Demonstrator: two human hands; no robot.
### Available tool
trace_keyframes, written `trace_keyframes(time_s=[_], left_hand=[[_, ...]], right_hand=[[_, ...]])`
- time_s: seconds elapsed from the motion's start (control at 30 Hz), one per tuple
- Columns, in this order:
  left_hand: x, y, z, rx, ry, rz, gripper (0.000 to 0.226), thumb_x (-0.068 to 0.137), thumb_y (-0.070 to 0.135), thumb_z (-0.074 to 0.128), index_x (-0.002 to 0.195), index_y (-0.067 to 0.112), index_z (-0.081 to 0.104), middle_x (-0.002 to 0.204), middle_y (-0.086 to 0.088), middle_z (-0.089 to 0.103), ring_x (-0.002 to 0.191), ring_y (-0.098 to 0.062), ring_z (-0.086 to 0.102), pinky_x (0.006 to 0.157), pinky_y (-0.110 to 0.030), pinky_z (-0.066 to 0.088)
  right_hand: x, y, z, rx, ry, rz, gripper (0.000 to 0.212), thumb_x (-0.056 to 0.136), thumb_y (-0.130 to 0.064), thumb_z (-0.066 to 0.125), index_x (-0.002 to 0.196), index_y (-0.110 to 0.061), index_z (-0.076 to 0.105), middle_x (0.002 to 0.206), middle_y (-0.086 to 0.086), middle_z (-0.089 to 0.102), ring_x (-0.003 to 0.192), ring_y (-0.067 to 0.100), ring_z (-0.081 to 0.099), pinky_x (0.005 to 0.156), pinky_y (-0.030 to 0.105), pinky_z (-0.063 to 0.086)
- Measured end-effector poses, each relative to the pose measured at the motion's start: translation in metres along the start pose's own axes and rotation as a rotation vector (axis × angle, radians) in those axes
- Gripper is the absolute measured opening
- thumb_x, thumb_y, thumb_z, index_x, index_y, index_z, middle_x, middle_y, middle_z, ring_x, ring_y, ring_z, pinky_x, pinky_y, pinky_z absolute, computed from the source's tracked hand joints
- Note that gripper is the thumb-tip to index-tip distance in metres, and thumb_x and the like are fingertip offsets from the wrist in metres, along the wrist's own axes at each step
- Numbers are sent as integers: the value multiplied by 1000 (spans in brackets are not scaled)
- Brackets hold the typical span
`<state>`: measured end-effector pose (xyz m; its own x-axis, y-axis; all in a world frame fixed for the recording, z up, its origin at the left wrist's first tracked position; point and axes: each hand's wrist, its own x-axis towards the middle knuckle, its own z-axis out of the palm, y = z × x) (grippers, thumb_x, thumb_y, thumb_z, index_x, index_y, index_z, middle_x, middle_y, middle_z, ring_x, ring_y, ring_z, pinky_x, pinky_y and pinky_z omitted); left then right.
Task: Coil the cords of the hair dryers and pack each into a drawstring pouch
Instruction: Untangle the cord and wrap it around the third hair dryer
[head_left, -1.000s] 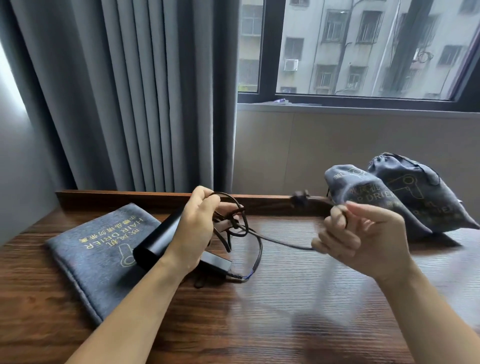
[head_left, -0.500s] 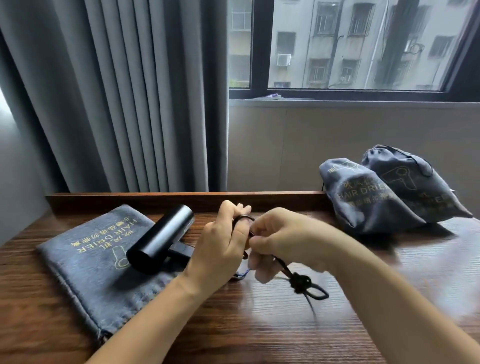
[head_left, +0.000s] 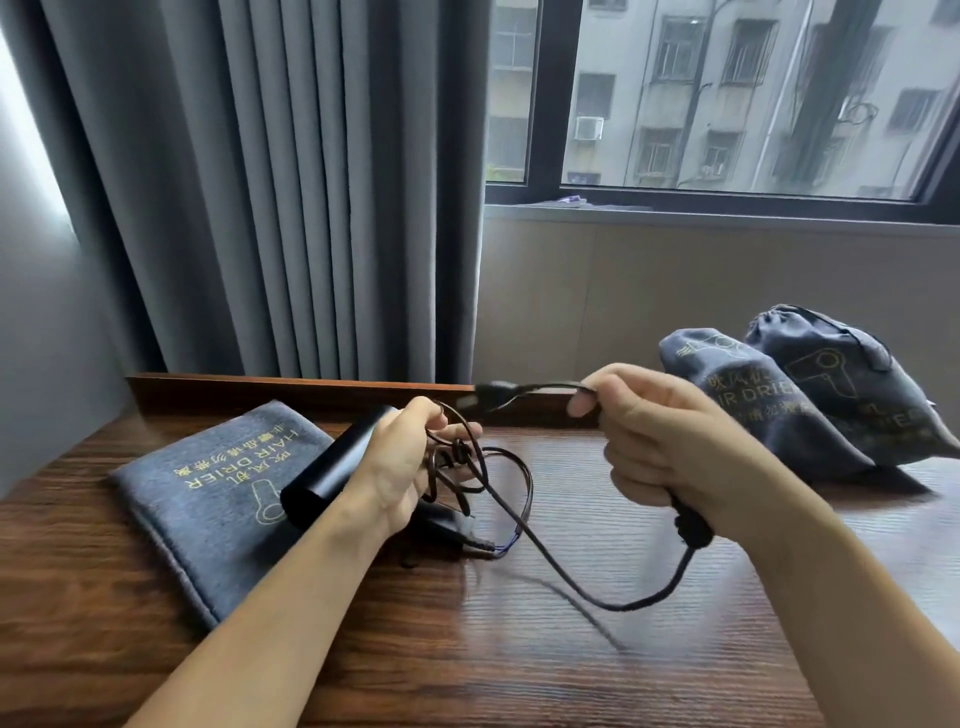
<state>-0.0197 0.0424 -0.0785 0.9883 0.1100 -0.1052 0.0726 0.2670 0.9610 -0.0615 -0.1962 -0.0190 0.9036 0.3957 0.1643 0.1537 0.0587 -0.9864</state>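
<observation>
At the right end of the wooden counter (head_left: 519, 649), against the wall under the window (head_left: 727, 98), two grey drawstring pouches lean on each other: the nearer filled pouch (head_left: 753, 410) and the farther filled pouch (head_left: 852, 384) both bulge, cinched shut, so what they hold is hidden. On the left lies a flat pouch (head_left: 208, 488), printed "HAIR DRIER" in yellow, with nothing showing inside it. Across its right edge rests the black hair dryer (head_left: 337, 467), a plain matte tube with its handle folded beneath. The left hand (head_left: 405, 467) curls round the dryer's far end and several loose loops of the thin black cord (head_left: 545, 551). That cord sags low above the counter and climbs into the right hand (head_left: 675, 447), whose fingers are wrapped round it; a dark knotted lump sits just below the fist. From the top of that fist the blurred cord end, probably the plug (head_left: 493, 392), points left toward the grey curtain (head_left: 285, 182).
</observation>
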Motion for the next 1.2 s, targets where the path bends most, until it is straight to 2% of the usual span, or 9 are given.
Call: trace_keyframes(time_s=[0.13, 0.4, 0.57, 0.7, 0.93, 1.03, 1.1, 1.13, 1.2], left_hand=[[-4, 5, -1, -59, -57, -28, 16, 95, 8, 44, 99, -1, 58, 104, -27, 76, 100, -42, 75, 77, -46, 65], [-16, 12, 7, -192, -212, -45, 19, 102, 15, 42, 106, 3, 56, 114, -32, 72, 109, -45, 71, 78, -36, 65], [-20, 13, 7, -303, -255, 21, 28, 109, 19, 33, 115, 2, 54, 115, -32, 71, 110, -47, 70, 94, -48, 58], [-21, 10, 8, -339, -279, 73, 30, 114, 18, 29, 126, 1, 50, 117, -33, 71, 109, -47, 71, 92, -49, 60], [-21, 5, 13, -296, -298, 185, 28, 114, 12, 25, 117, 0, 50, 120, -32, 70, 114, -46, 70, 96, -51, 58], [-22, 3, 14, -264, -325, 215, 27, 114, 10, 26, 115, 0, 51, 122, -27, 71, 117, -41, 69, 98, -48, 59], [-22, 1, 15, -258, -336, 237, 27, 113, 10, 26, 114, 1, 51, 125, -24, 71, 121, -37, 68, 101, -47, 57], [-22, 0, 15, -258, -339, 248, 27, 113, 11, 26, 114, 1, 51, 127, -21, 71, 123, -34, 68, 102, -45, 56], [-21, -3, 16, -276, -342, 264, 27, 113, 12, 25, 115, 1, 50, 129, -18, 71, 126, -31, 66, 103, -42, 56]], right_hand=[[14, 5, -31, 66, 164, -24, 29, 109, -24, 44, 99, -5, 63, 56, 1, 28, 37, 7, 20, 41, 20, 17], [48, 46, -75, -227, 237, 183, 31, 111, -24, 43, 101, 0, 61, 59, 5, 37, 43, 11, 21, 40, 20, 24], [58, 63, -74, -262, 241, 257, 32, 112, -21, 41, 98, -1, 61, 56, 3, 41, 42, 12, 22, 40, 21, 25], [64, 75, -70, -458, 311, 270, 32, 108, -15, 43, 94, 4, 66, 55, 5, 43, 41, 14, 29, 41, 24, 30], [79, 101, -78, -696, 366, 296, 35, 105, -21, 51, 84, -5, 73, 57, 6, 57, 44, 17, 43, 40, 25, 38], [81, 103, -75, -1005, 343, 328, 28, 99, -29, 55, 85, -14, 74, 72, 4, 69, 71, 25, 65, 64, 35, 55], [80, 98, -62, -1321, 387, 170, 21, 95, -39, 56, 94, -24, 71, 93, 1, 67, 98, 28, 63, 84, 42, 53], [79, 94, -52, -1302, 425, -6, 20, 94, -41, 57, 94, -26, 70, 92, -2, 65, 96, 24, 61, 83, 42, 52], [74, 78, -25, -880, 362, -264, 16, 97, -31, 63, 87, -22, 72, 76, -1, 66, 75, 16, 60, 71, 36, 50]])
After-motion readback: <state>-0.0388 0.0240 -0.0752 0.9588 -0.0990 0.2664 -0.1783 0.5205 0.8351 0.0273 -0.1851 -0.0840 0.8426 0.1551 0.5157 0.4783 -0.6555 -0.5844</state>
